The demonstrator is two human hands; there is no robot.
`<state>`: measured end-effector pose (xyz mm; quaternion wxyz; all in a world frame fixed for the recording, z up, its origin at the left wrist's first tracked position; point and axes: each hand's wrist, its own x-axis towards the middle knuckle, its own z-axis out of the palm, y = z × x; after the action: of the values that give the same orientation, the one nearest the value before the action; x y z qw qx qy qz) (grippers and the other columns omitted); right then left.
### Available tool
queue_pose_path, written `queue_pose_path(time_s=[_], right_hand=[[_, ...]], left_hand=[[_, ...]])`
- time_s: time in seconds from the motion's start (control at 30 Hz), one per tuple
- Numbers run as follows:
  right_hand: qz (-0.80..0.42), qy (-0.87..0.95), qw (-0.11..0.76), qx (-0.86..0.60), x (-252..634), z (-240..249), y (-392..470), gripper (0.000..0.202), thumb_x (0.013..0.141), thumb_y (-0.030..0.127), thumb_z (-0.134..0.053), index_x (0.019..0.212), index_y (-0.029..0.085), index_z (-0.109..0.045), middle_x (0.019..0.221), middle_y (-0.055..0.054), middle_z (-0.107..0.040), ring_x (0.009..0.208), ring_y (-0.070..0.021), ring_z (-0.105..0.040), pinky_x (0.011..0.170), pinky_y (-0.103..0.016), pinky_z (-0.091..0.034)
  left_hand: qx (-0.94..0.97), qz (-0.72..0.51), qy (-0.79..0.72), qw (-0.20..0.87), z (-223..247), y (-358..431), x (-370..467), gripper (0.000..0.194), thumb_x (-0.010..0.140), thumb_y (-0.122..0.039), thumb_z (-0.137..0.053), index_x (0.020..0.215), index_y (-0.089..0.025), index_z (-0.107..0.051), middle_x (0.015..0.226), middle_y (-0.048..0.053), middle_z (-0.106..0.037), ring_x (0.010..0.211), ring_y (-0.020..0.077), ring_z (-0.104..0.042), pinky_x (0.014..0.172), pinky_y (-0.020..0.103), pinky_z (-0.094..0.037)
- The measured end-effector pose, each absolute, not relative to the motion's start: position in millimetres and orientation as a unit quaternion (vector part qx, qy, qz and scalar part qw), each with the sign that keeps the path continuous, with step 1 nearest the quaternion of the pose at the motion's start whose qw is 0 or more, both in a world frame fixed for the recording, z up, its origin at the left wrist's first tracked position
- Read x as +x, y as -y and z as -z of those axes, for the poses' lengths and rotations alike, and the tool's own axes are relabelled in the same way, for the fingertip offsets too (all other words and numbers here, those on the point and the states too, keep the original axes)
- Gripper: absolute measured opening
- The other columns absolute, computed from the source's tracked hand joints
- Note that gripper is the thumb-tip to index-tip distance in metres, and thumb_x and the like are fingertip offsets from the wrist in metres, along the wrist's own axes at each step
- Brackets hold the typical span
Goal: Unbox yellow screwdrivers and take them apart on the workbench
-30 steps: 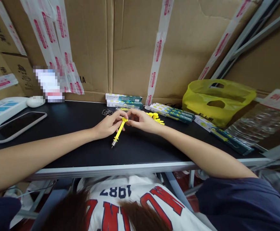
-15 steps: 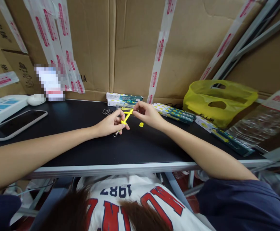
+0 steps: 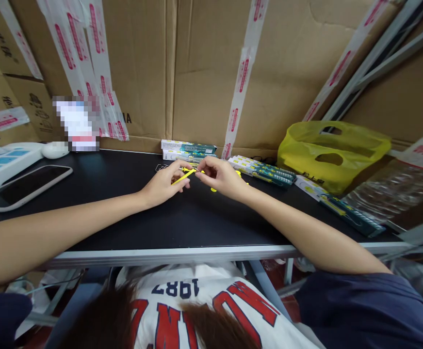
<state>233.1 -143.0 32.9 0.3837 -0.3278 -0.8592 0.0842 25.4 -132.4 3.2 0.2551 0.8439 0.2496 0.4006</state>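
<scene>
Tall cardboard [image 3: 204,77], sealed with red-and-white printed tape, walls off the back of a black-topped table [image 3: 211,223]. A yellow plastic carrier bag [image 3: 302,145] slumps at the back right, with a clear plastic package [image 3: 389,184] beyond it. At the far left, a white device with blue panels [image 3: 9,162] sits behind a smartphone [image 3: 29,186]. Narrow printed cartons [image 3: 264,170] lie behind and to the right of the hands; the right hand [image 3: 220,178] overlaps some of them from this angle. Its thumb and fingers pinch together at one end of a slim yellow barrel [image 3: 183,177]; what lies between them is too small to tell. The left hand [image 3: 162,186] grips that barrel over the table's middle, fingers curled around it. Bent wire pieces [image 3: 159,167] lie just behind the left hand; a small yellow piece [image 3: 214,189] lies below the right, whose fingers partly hide other yellow bits [image 3: 238,173].
</scene>
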Motion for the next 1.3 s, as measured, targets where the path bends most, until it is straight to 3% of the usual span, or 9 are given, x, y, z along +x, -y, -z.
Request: queue_pose_path(time_s=[0.13,0.33,0.47,0.77,1.1,1.3], right_hand=[[-0.099,0.848,0.385,-0.352,238.9,-39.3,138.3,0.022,0.083,0.034,-0.060,0.073,0.016,-0.053,0.067,0.001,-0.048,0.060,-0.0096,-0.040,0.055,-0.023,-0.032],[-0.281,0.805,0.387,-0.351,243.3,-39.4,132.7,0.033,0.085,0.049,-0.058,0.081,0.018,-0.048,0.066,0.003,-0.054,0.047,-0.0056,-0.040,0.044,-0.020,-0.033],[-0.336,0.810,0.347,-0.332,239.5,-33.8,135.6,0.032,0.087,0.049,-0.055,0.083,0.018,-0.047,0.065,0.003,-0.056,0.042,-0.0043,-0.041,0.037,-0.017,-0.033],[-0.339,0.837,0.268,-0.337,234.2,-28.0,143.1,0.027,0.092,0.045,-0.049,0.088,0.019,-0.045,0.066,0.004,-0.057,0.043,-0.0044,-0.046,0.034,-0.014,-0.036],[-0.337,0.848,0.234,-0.336,234.2,-25.8,140.9,0.023,0.086,0.037,-0.058,0.086,0.018,-0.045,0.065,0.004,-0.057,0.045,-0.0041,-0.048,0.035,-0.013,-0.039],[-0.398,0.814,0.230,-0.356,228.9,-20.3,142.1,0.027,0.082,0.040,-0.062,0.081,0.018,-0.047,0.059,0.005,-0.057,0.039,-0.0040,-0.045,0.031,-0.014,-0.036]], left_hand=[[0.860,-0.389,-0.294,0.149,-6.2,131.3,21.0,0.027,0.092,-0.028,-0.047,0.118,-0.020,-0.051,0.082,0.000,-0.068,0.066,0.0119,-0.063,0.069,0.026,-0.049],[0.897,-0.330,-0.289,0.049,-4.5,128.0,17.5,0.029,0.092,-0.028,-0.045,0.119,-0.022,-0.054,0.099,0.001,-0.070,0.085,0.0155,-0.066,0.078,0.026,-0.048],[0.927,-0.283,-0.247,0.008,-3.4,130.6,19.2,0.029,0.093,-0.028,-0.043,0.118,-0.023,-0.056,0.112,0.002,-0.068,0.094,0.0166,-0.065,0.083,0.026,-0.047],[0.912,-0.295,-0.282,0.021,-3.4,132.0,19.1,0.023,0.090,-0.030,-0.048,0.111,-0.020,-0.052,0.084,-0.001,-0.065,0.064,0.0122,-0.059,0.062,0.022,-0.042],[0.909,-0.297,-0.290,0.029,-3.8,130.5,19.0,0.053,0.089,-0.029,-0.048,0.139,-0.022,-0.033,0.080,-0.003,-0.063,0.067,0.0120,-0.060,0.064,0.020,-0.041],[0.921,-0.258,-0.292,0.007,-4.8,132.1,18.4,0.048,0.089,-0.030,-0.048,0.137,-0.025,-0.042,0.088,-0.001,-0.067,0.071,0.0130,-0.062,0.066,0.021,-0.042]])
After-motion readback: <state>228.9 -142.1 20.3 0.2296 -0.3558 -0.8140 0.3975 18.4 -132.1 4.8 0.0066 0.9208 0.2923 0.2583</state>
